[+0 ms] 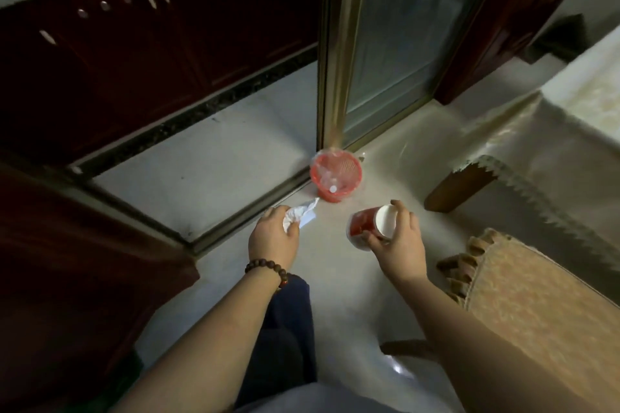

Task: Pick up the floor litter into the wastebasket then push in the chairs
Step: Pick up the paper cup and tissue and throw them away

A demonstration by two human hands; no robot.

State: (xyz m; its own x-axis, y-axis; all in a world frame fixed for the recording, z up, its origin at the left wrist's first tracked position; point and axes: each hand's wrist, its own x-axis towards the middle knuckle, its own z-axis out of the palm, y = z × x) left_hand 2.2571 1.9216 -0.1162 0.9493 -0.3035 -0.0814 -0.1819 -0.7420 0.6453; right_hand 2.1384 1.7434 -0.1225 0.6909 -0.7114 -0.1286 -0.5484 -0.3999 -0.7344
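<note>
A small red mesh wastebasket (pixel 349 178) with a clear liner stands on the pale floor against the foot of a sliding glass door frame; some white scraps lie inside it. My left hand (pixel 273 238) grips a crumpled white paper (pixel 302 215), held a short way in front and left of the basket. My right hand (pixel 399 238) holds a red paper cup (pixel 364 226) with a white inside, tipped on its side, in front and right of the basket. Both hands are above the floor, short of the basket.
Dark red cabinets (pixel 151 54) run along the back left behind a door track (pixel 235 211). A dark wooden door (pixel 67 261) stands at left. At right are a cloth-covered table (pixel 553 144), a wooden leg (pixel 459 188) and a fringed chair cushion (pixel 536 295).
</note>
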